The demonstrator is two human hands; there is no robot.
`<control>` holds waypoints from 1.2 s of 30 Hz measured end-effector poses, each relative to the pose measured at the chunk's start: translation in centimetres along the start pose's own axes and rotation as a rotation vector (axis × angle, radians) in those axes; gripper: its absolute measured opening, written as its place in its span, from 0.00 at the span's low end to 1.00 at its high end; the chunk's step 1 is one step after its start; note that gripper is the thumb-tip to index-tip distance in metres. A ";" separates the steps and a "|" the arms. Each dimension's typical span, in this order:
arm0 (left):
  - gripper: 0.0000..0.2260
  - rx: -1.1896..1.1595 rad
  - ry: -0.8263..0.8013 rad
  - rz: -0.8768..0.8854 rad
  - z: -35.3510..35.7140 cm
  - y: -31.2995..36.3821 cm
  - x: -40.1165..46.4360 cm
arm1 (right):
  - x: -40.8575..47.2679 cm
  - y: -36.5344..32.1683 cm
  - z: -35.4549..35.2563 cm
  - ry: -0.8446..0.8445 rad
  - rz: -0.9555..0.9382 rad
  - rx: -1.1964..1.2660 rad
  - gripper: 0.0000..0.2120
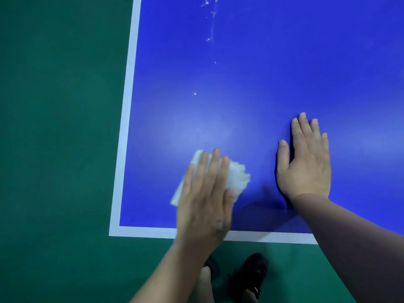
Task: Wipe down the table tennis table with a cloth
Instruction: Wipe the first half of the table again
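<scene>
The blue table tennis table [251, 88] with a white border line fills most of the view; I look down on its near left corner. A white cloth [237, 177] lies on the blue surface near that corner. My left hand [205, 197] presses flat on the cloth with straight fingers and looks motion-blurred. To the right, my right hand [306, 158] rests flat on the bare table surface, fingers straight and together. Water drops and a thin wet streak [211, 25] glint on the table farther away.
Green floor [59, 149] surrounds the table on the left and below its near edge. My black shoes [249, 276] stand on the floor just under the near edge. The table's white border [127, 106] marks its left edge.
</scene>
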State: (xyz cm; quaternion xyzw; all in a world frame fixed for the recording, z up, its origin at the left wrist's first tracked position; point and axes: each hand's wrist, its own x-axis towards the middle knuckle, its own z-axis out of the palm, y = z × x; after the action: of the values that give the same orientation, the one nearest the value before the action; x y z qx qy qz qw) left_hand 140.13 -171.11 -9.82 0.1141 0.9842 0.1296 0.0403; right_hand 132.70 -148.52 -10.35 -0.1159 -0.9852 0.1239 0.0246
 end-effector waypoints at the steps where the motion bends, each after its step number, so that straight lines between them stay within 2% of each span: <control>1: 0.27 -0.009 0.000 -0.049 -0.4 -1.4 -0.8 | 0.0 0.0 0.0 0.001 -0.001 0.004 0.28; 5: 0.29 0.084 0.013 -0.273 -1.8 -6.9 -0.1 | 0.1 -0.1 0.0 0.003 -0.006 0.002 0.29; 10: 0.30 0.054 0.101 -0.469 -2.3 -9.2 8.2 | 0.0 -0.1 0.0 0.009 -0.007 -0.008 0.27; 12: 0.30 0.024 0.120 -0.462 -1.9 -7.9 11.3 | 0.1 -0.2 0.0 0.008 -0.004 -0.016 0.27; 14: 0.30 0.021 0.114 -0.335 -1.5 -5.5 12.0 | 0.2 -0.4 -0.1 0.009 -0.004 -0.010 0.27; 17: 0.30 0.034 0.067 -0.089 -0.7 -2.4 8.3 | 0.0 -0.7 -0.1 0.019 0.007 -0.013 0.29; 20: 0.29 0.007 0.019 -0.002 -0.6 -2.3 2.7 | 1.4 -2.3 -0.1 0.039 0.037 -0.019 0.28; 23: 0.28 0.035 0.001 -0.061 -0.7 -4.7 -1.2 | 3.3 -5.7 0.8 0.063 0.020 -0.016 0.29; 26: 0.28 0.079 0.012 -0.191 -1.4 -8.1 -1.7 | 3.4 -7.5 2.1 0.067 0.047 -0.010 0.32; 31: 0.29 0.111 0.107 -0.392 -2.2 -10.7 5.1 | 3.4 -7.2 2.3 0.080 0.057 -0.005 0.32; 36: 0.30 -0.027 0.174 -0.485 -2.4 -8.9 14.2 | 3.4 -7.4 2.3 0.075 0.062 -0.012 0.31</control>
State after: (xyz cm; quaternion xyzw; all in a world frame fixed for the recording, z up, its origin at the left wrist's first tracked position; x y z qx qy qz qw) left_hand 124.20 -176.75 -10.60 -0.1372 0.9807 0.1385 -0.0131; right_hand 127.55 -155.23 -10.70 -0.1512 -0.9802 0.1143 0.0569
